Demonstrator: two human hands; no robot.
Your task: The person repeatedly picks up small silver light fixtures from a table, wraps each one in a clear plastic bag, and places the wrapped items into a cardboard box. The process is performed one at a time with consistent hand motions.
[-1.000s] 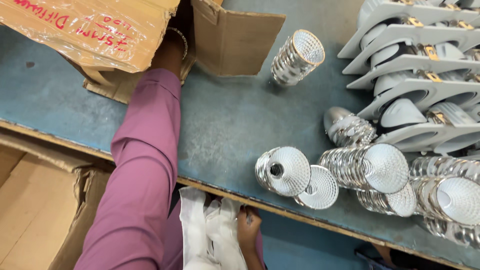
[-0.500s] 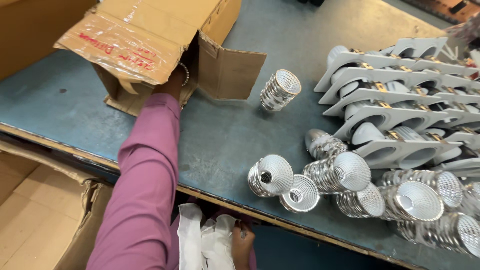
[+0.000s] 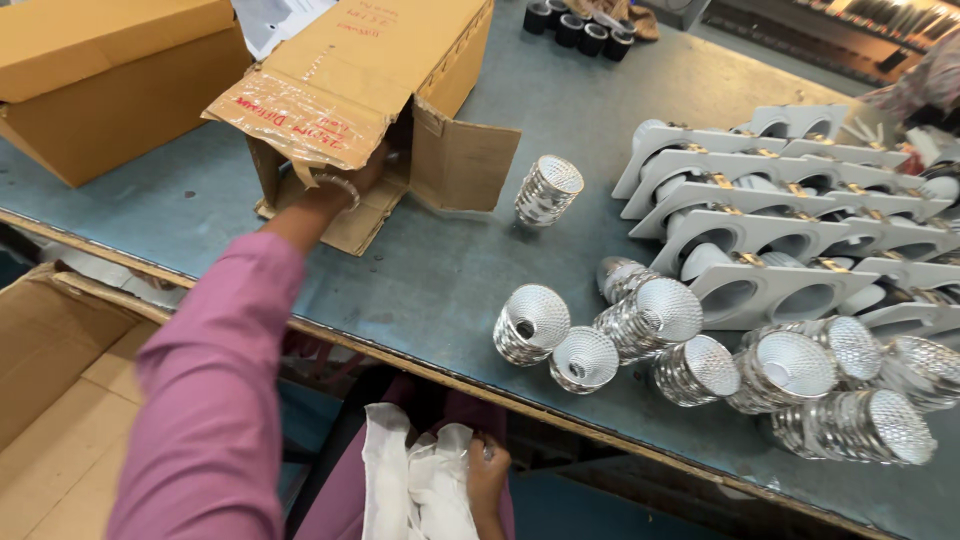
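Left hand (image 3: 365,170) reaches into the open side of the tipped brown cardboard carton (image 3: 370,80); fingers are hidden inside, so whether they grip anything cannot be told. Right hand (image 3: 487,475), below the table edge at the lap, is clenched around a bunched white cloth (image 3: 415,480). Step in hand looks like fetching from the carton, probably calling for a blind, careful grasp; faceted silver cone-shaped reflectors (image 3: 600,340) lie clustered on the grey-blue tabletop (image 3: 420,270) beside stacked white square lamp housings (image 3: 760,230).
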